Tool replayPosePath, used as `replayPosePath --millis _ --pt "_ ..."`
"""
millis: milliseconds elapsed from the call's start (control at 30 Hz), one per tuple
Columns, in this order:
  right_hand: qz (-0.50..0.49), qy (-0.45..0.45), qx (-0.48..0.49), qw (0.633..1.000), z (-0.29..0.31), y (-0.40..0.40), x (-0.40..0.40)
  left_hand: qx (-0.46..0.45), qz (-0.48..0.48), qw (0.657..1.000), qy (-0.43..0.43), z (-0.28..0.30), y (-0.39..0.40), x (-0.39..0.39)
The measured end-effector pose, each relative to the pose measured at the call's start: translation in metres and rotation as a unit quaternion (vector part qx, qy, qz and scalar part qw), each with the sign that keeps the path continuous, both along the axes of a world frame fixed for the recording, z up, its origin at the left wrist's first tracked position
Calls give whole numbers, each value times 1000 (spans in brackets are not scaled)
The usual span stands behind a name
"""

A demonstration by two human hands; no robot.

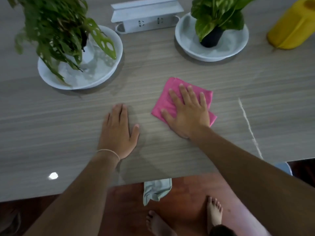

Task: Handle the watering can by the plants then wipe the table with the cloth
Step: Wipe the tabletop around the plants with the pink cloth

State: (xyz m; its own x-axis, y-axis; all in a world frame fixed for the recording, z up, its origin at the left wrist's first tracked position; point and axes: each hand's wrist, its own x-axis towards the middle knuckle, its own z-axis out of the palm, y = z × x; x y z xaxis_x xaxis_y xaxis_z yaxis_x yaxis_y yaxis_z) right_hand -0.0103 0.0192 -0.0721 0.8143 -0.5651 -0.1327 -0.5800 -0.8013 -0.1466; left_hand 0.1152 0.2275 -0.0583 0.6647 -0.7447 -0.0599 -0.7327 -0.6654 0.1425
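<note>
Right hand [186, 111] flat, fingers spread, pressing the one pink cloth [172, 99] onto the table [51, 126], mid-table. Left hand [118, 132] flat on the bare wood, holding nothing. Two potted plants [56, 29] [218, 16], each in a white dish. One yellow watering can [293, 26], far right corner.

Both bare arms reach forward from the bottom of the view, the left one coming up the middle and the right one slanting in from the lower right. The left hand [119, 132] lies palm down, fingers straight and close together, thumb out to the side, a thin band round the wrist. The right hand [186, 110] is palm down too, fingers spread wide and straight, pressing flat with the thumb splayed toward the left hand.
</note>
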Motion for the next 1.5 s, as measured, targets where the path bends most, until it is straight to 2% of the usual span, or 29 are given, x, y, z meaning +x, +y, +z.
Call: replayPosePath --millis 233,433,533,733,833,933,1100,1500 --pt "-64 11 -35 997 1 -147 -85 6 -78 997 -13 -1 -117 -65" --pt "-140 -13 -31 990 1 -241 -178 23 -108 994 -22 -5 -226 -121" --pt "-146 -12 -35 989 1 -262 -208 32 -87 995 -27 -6 -255 -139" --pt "-148 -2 -32 988 0 -260 -213 29 -83 996 -23 -5 -253 -140" --pt "-154 1 -31 988 1 -238 -215 12 -102 995 -16 -7 -250 -136" --pt "-132 -15 -25 991 0 -184 -210 -29 -123 992 -5 -10 -226 -124" --pt "-59 -29 -24 998 -4 -64 -173 -39 -64 997 2 -8 -152 -82" --pt "76 -42 -11 996 -2 182 22 -9 89 996 -20 0 154 75"
